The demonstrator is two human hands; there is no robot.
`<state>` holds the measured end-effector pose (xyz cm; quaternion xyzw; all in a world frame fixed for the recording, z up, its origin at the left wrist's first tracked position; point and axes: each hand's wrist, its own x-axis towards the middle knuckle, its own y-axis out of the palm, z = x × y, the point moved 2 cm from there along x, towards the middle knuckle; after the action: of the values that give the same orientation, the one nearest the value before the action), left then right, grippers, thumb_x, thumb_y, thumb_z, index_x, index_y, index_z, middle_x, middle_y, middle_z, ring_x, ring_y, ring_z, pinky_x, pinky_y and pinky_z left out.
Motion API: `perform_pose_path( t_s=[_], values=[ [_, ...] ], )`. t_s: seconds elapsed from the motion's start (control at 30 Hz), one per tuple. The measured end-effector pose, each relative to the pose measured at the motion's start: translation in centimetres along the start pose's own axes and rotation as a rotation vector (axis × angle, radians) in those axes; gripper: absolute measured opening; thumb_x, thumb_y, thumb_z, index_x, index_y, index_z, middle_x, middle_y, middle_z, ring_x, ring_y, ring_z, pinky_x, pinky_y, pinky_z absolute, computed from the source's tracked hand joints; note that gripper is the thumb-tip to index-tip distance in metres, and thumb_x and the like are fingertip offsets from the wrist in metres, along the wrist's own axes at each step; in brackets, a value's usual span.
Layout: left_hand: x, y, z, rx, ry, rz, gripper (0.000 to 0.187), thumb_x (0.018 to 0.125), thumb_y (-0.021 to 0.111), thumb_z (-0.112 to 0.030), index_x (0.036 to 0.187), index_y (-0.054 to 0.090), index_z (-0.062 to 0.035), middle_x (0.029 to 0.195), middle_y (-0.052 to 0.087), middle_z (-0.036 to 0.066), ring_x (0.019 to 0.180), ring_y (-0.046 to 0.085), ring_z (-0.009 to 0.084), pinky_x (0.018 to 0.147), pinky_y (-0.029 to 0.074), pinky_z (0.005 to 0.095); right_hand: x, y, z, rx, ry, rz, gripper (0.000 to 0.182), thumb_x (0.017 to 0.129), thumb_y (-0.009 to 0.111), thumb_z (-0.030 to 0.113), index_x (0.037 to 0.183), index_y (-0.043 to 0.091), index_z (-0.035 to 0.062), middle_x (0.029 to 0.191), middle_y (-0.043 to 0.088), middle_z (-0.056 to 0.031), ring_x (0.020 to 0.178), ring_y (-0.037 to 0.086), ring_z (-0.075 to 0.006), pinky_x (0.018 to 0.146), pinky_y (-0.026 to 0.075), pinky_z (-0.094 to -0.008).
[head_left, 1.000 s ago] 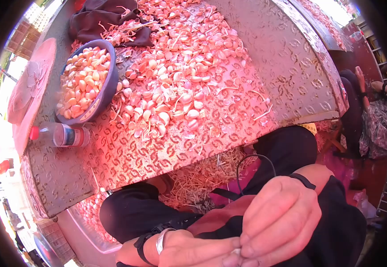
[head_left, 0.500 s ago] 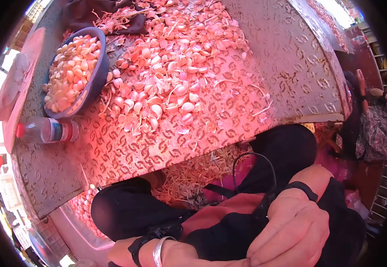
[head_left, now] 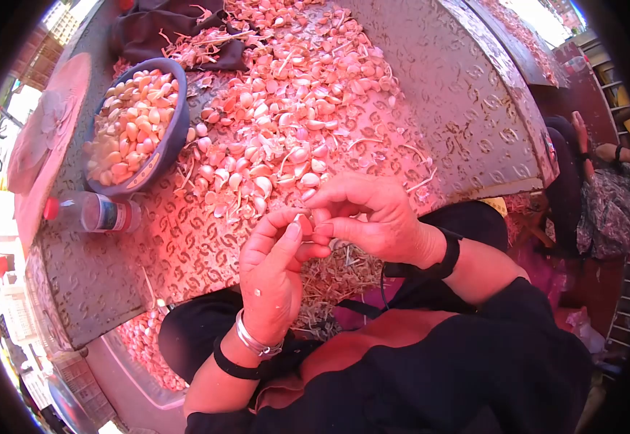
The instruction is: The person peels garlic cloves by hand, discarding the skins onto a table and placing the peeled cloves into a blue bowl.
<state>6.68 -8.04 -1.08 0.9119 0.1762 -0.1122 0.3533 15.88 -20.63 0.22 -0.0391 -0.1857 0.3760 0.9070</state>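
My left hand (head_left: 275, 264), with a silver bangle and a black band at the wrist, pinches a garlic clove (head_left: 302, 224) between thumb and fingers. Thumb and forefinger of my right hand (head_left: 381, 223) close on the same clove from the other side, and the fingertips partly hide it. A small pale fleck sticks to the left hand below the thumb. Both hands are over the near edge of the metal table (head_left: 206, 264). Just beyond them lies a wide heap of unpeeled garlic cloves (head_left: 286, 119) with bits of skin and stalk.
At the left, a blue bowl (head_left: 182, 119) holds peeled cloves. A plastic bottle (head_left: 108, 214) lies beside it, near a hat (head_left: 47, 137). Dark cloth (head_left: 141, 32) lies at the back. Below the table are a tub (head_left: 174, 398) of cloves and stalk litter (head_left: 340, 278). Another person (head_left: 604, 188) sits at right.
Both hands have risen from low by my lap to the table's near edge. They now meet around a garlic clove. The view has shifted slightly.
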Motion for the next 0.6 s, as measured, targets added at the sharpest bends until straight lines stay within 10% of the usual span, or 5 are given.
perform_pose_path(
  t_s=[0.23, 0.4, 0.6],
  values=[
    [0.8, -2.7, 2.8, -0.231, -0.376, -0.188, 0.010, 0.092, 0.048, -0.014, 0.091, 0.053, -0.0054, 0.074, 0.052, 0.002, 0.058, 0.047, 0.0107, 0.042, 0.030, 0.0198, 0.7, 0.8, -3.0, -0.080, 0.050, 0.067, 0.027, 0.075, 0.066, 0.007, 0.101, 0.062, 0.0070, 0.075, 0.058, -0.0083, 0.070, 0.061, -0.0238, 0.064, 0.049, -0.0332],
    [2.4, -3.0, 2.1, -0.211, -0.322, -0.126, 0.011, 0.092, 0.051, -0.016, 0.085, 0.050, -0.0069, 0.064, 0.043, -0.002, 0.050, 0.036, 0.0067, 0.039, 0.025, 0.0177, 3.1, -1.6, -9.0, -0.963, 0.001, 0.238, 0.016, 0.078, 0.061, 0.016, 0.092, 0.063, 0.0075, 0.079, 0.059, -0.0119, 0.074, 0.061, -0.0314, 0.066, 0.049, -0.0408],
    [3.1, -3.1, 1.9, -0.145, -0.293, -0.041, 0.020, 0.093, 0.048, -0.017, 0.101, 0.055, -0.0002, 0.063, 0.047, 0.000, 0.048, 0.039, 0.0075, 0.040, 0.028, 0.0198, 2.3, -3.2, -10.7, -0.734, 0.105, 0.091, 0.015, 0.075, 0.065, 0.010, 0.091, 0.064, 0.0073, 0.081, 0.063, -0.0138, 0.073, 0.062, -0.0304, 0.066, 0.050, -0.0326]
  ],
)
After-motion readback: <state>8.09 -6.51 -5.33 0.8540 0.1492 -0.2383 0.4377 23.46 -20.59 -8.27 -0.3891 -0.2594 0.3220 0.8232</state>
